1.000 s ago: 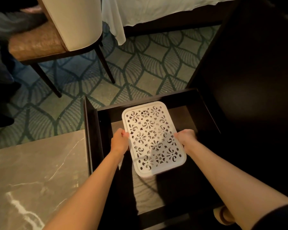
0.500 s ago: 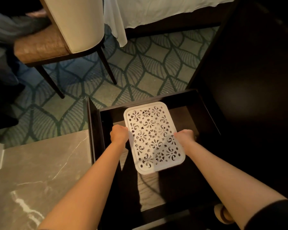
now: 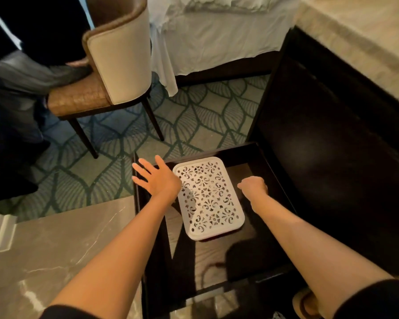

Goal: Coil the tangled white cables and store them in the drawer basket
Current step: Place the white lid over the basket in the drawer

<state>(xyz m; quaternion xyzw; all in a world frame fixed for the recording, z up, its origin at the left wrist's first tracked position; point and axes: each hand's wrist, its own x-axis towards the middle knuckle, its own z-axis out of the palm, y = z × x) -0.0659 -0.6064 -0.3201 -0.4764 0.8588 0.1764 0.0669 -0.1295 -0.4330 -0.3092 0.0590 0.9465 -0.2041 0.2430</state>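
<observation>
Head view, looking down

Centre of the frame: white drawer basket (image 3: 209, 200) with a cut-out patterned lid, flat on the floor of the open dark drawer (image 3: 189, 256), long side running from upper left to lower right, nearer the drawer's far wall than its near edge

Left of the basket: left hand (image 3: 157, 180), palm down, fingers spread wide and straight, pointing to the upper left over the drawer's left wall. Gripping nothing. Heel of the hand overlapping the basket's left rim in the picture; touching or just above, impossible to tell

Right of the basket: right hand (image 3: 253, 186), fingers curled under into a loose fist, nothing seen inside it. Apart from the basket, with a strip of dark drawer floor showing between them

Lower middle, on the drawer floor: a thin dark looped cord (image 3: 209, 269), half in shadow, too dim to identify

Lower left: grey marble top (image 3: 44, 249) beside the drawer. Right side: dark cabinet (image 3: 332, 157) under a pale stone surface. Upper left: brown and cream chair (image 3: 118, 54) on the leaf-patterned carpet (image 3: 194, 125), with another person's trouser leg (image 3: 21, 74) across its seat. Top centre: bed with white sheet (image 3: 205, 42) hanging down. Bottom right corner: a pale slipper (image 3: 303, 302)
</observation>
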